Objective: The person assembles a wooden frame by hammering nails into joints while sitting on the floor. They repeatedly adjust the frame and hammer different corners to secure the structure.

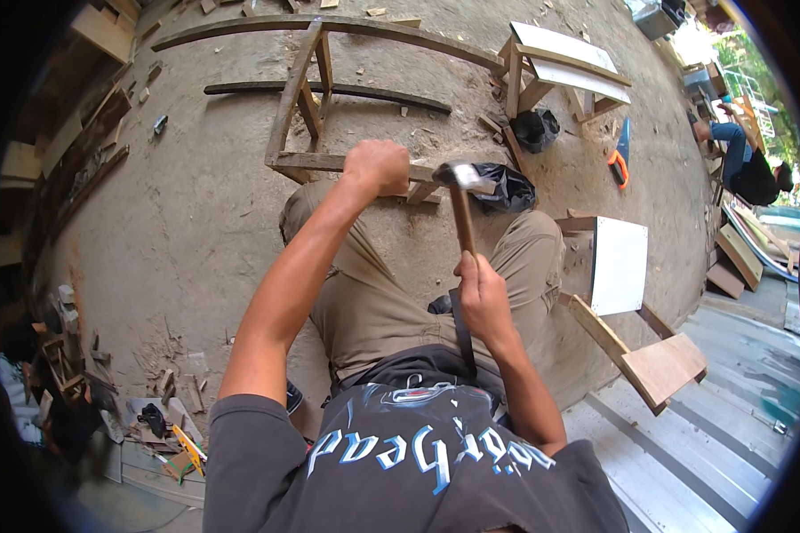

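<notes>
My left hand is closed over the near bar of a wooden frame on the ground before my knees. My fingers are curled under, out of sight, on the bar. In my right hand is a hammer, gripped low on its wooden handle and held upright over my lap. Its metal head is to the right of my left fist and looks close to the bar's right end; whether they touch I cannot tell. A black plastic bag lies just beyond the hammer head.
A white-topped wooden piece stands far right, near a blue saw with an orange handle. Another white-panelled piece is beside my right knee. Wood scraps litter the left floor. Another person sits far right.
</notes>
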`<state>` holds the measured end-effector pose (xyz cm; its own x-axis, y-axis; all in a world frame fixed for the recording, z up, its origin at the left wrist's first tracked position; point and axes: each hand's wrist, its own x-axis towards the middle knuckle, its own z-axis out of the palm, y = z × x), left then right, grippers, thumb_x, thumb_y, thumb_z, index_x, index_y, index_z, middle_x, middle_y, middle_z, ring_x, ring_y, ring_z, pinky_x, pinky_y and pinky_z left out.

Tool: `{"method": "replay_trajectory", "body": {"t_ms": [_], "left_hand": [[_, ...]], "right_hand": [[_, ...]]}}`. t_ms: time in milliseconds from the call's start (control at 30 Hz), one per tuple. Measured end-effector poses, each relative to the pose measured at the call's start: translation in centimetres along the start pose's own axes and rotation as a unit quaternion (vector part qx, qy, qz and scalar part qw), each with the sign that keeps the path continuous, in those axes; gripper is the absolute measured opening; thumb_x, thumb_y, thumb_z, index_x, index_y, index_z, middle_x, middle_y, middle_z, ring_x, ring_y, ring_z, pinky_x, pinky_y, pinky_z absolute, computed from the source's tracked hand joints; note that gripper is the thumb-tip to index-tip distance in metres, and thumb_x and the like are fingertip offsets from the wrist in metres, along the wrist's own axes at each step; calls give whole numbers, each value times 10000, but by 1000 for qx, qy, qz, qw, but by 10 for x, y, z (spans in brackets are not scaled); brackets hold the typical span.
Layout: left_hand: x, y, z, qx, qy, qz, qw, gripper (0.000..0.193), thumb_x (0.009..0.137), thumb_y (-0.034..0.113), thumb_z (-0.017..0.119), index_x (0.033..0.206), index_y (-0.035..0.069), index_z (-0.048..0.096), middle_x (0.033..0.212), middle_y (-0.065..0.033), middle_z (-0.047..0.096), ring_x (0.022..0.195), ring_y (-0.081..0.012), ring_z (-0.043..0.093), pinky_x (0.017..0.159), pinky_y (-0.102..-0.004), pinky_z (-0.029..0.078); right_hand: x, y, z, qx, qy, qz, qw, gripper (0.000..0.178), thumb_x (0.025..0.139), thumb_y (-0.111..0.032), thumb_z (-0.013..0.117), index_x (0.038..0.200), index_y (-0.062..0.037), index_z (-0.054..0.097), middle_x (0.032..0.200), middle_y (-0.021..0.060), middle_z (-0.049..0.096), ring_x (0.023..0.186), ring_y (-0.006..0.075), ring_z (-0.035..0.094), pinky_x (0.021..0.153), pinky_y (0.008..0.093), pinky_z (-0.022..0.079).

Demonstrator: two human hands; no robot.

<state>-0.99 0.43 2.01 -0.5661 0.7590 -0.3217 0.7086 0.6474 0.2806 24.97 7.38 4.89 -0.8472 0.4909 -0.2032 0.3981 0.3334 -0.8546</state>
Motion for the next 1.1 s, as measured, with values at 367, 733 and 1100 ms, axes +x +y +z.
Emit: {"method": "replay_trajectory", "body": {"t_ms": [367, 733, 1100], "left_hand": [[-1, 0, 5, 7, -14, 4, 1000, 226, 682, 130, 606, 826, 19, 740, 880, -225, 713, 856, -378, 710, 762, -442, 578], [4, -7, 10, 4, 12, 5, 1000, 215, 673, 151, 638, 812, 21, 740, 886, -216, 716, 867, -367, 710, 775, -433, 577], [5, -4, 10, 7, 6, 17, 1000, 203, 676, 150, 629, 795, 22, 732, 881, -197, 720, 853, -355, 711, 755, -428, 575]], "right_hand": [[-9, -18, -12, 76, 13, 50, 996, 326, 1042, -322, 475, 961, -9, 511, 616, 57, 515, 532, 131, 531, 488, 312, 401], [-13, -30, -5, 91, 25, -5, 996, 354, 1047, -297, 436, 909, 15, 529, 584, 175, 519, 528, 293, 564, 522, 400, 421], [-4, 10, 2, 51, 114, -55, 991, 375, 1055, -295, 425, 873, 11, 542, 596, 75, 523, 540, 157, 529, 515, 336, 416]]}}
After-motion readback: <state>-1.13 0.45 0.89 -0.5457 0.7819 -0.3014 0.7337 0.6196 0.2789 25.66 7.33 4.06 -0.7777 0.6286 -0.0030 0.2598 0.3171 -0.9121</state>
